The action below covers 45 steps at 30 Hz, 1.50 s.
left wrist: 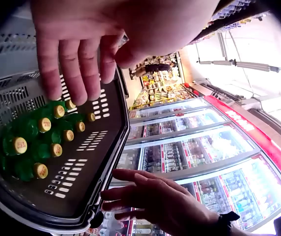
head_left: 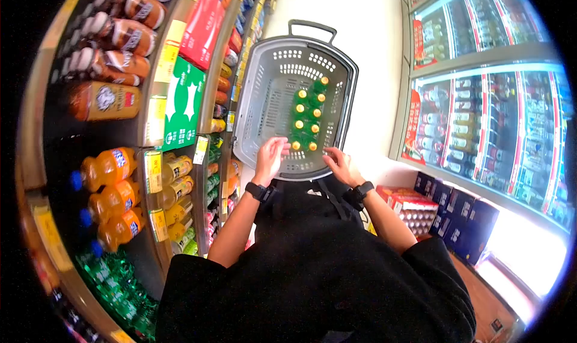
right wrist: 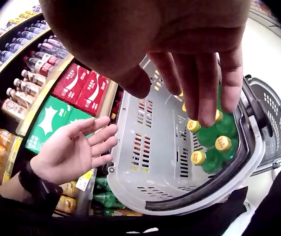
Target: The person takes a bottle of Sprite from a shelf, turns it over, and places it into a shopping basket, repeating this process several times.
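Note:
In the head view a grey shopping basket (head_left: pixel 258 96) holds several green bottles (head_left: pixel 300 108) with yellow caps, standing in two rows at its right side. The left hand (head_left: pixel 271 159) is over the basket's near left part, fingers extended, holding nothing. Over the near right part, the right hand (head_left: pixel 344 166) has relaxed fingers and is also empty. The left wrist view has the left hand (left wrist: pixel 86 44) above the bottles (left wrist: pixel 44 125), apart from them. In the right wrist view the right hand's fingers (right wrist: pixel 207 88) overlap the bottles (right wrist: pixel 222 143); contact cannot be told.
Shelves of bottled drinks (head_left: pixel 117 199) line the left side, with red cartons (head_left: pixel 201 27) and green cartons (head_left: pixel 183 105). Glass-door coolers (head_left: pixel 469 114) stand at the right, dark blue boxes (head_left: pixel 460 220) below them. The right wrist view includes another basket (right wrist: pixel 273 123) beside the first.

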Motion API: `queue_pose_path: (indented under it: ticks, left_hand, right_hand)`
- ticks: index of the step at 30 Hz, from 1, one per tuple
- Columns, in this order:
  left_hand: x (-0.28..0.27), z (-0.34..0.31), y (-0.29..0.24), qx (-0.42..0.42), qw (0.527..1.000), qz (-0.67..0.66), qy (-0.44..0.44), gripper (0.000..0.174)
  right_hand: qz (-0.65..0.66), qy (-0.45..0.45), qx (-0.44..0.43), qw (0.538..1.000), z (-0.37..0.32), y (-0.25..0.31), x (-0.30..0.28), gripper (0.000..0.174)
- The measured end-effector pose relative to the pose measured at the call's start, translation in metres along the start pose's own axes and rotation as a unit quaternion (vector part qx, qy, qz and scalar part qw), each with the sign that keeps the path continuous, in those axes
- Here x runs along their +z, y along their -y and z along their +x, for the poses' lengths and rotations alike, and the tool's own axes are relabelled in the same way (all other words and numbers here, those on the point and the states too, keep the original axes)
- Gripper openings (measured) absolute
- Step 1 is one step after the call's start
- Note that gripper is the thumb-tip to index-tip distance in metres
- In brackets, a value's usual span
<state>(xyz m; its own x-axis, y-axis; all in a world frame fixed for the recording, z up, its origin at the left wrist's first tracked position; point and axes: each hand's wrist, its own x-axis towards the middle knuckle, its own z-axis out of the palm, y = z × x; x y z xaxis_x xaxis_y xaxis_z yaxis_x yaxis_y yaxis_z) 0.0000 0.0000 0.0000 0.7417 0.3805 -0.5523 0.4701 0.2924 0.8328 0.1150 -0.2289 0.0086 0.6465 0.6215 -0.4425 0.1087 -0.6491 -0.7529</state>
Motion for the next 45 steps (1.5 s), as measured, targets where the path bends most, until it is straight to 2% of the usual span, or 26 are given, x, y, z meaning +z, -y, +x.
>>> queue_pose_path:
  ticks: [2, 3, 9, 13, 15, 17, 19, 21, 24, 27, 32, 36, 39, 45]
  left_hand:
    - [0.006, 0.01, 0.016, 0.026, 0.999, -0.015, -0.022, 0.03]
    - [-0.02, -0.015, -0.005, 0.034, 0.998, 0.01, -0.056, 0.03]
    - [0.012, -0.048, -0.011, 0.063, 0.985, -0.046, -0.154, 0.031]
    - [0.026, -0.073, -0.009, 0.074, 0.978, -0.062, -0.182, 0.032]
    - [0.032, -0.087, -0.003, 0.08, 0.972, -0.071, -0.208, 0.032]
    - [0.041, -0.105, 0.0, 0.088, 0.962, -0.077, -0.246, 0.032]
    - [0.047, -0.124, 0.006, 0.094, 0.953, -0.082, -0.277, 0.03]
    - [0.056, -0.146, 0.011, 0.08, 0.938, -0.108, -0.321, 0.029]
    - [0.068, -0.175, 0.021, 0.07, 0.91, -0.199, -0.356, 0.029]
    - [0.076, -0.195, 0.03, 0.072, 0.89, -0.22, -0.392, 0.028]
    - [0.076, -0.218, 0.027, 0.116, 0.866, -0.224, -0.432, 0.026]
    - [0.067, -0.227, 0.031, 0.156, 0.853, -0.253, -0.429, 0.025]
    - [0.057, -0.246, 0.033, 0.165, 0.855, -0.245, -0.427, 0.03]
    - [0.038, -0.293, 0.055, 0.181, 0.821, -0.295, -0.453, 0.03]
  right_hand:
    - [-0.02, -0.002, -0.01, 1.0, 0.013, -0.012, -0.01, 0.041]
    - [0.001, 0.007, -0.036, 0.999, 0.009, 0.011, 0.003, 0.041]
    - [-0.043, 0.054, -0.08, 0.994, 0.009, 0.006, -0.039, 0.041]
    - [-0.033, 0.064, -0.125, 0.99, 0.011, 0.013, -0.051, 0.042]
    - [-0.048, 0.094, -0.118, 0.987, 0.009, 0.017, -0.055, 0.04]
    - [0.066, 0.152, -0.109, 0.98, 0.02, -0.006, -0.042, 0.037]
    - [0.15, 0.22, -0.027, 0.963, 0.019, -0.01, -0.03, 0.039]
    - [0.088, 0.265, -0.093, 0.956, 0.014, -0.005, -0.025, 0.041]
    - [0.063, 0.32, -0.126, 0.937, 0.016, -0.002, -0.014, 0.04]
    - [0.041, 0.363, -0.149, 0.919, 0.02, 0.015, -0.007, 0.04]
    - [0.045, 0.364, -0.188, 0.911, 0.005, 0.057, -0.003, 0.039]
    - [0.051, 0.385, -0.186, 0.902, -0.016, 0.088, 0.004, 0.037]
    - [0.065, 0.392, -0.181, 0.9, -0.029, 0.089, 0.023, 0.037]
    - [0.025, 0.422, -0.19, 0.886, -0.063, 0.097, 0.064, 0.035]
